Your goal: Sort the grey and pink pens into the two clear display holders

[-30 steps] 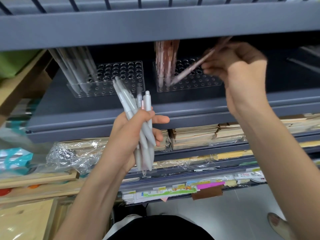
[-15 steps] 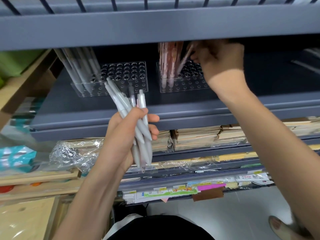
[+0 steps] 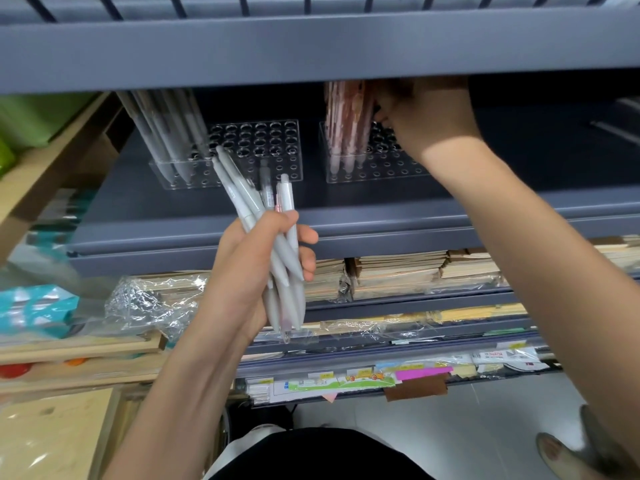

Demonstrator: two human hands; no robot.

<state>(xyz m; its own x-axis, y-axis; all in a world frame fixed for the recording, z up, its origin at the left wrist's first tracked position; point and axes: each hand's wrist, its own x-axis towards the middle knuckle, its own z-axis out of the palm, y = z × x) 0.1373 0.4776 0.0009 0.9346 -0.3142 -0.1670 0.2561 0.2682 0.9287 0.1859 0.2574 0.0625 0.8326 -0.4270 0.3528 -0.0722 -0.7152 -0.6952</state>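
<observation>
Two holders: left holder (image 3: 263, 147) and right holder (image 3: 391, 171), side by side on the shelf (image 3: 346, 209).
Change: right hand (image 3: 426, 123) has carried one more in to the pink pens (image 3: 348, 123), about four, in the right holder; sorting likely advances.
Right hand's grip: cannot tell, too shadowed.
Left hand (image 3: 249, 271): grips bundle (image 3: 242, 188), about five, mostly grey.
Grey pens (image 3: 166, 133): about five, left holder.
</observation>
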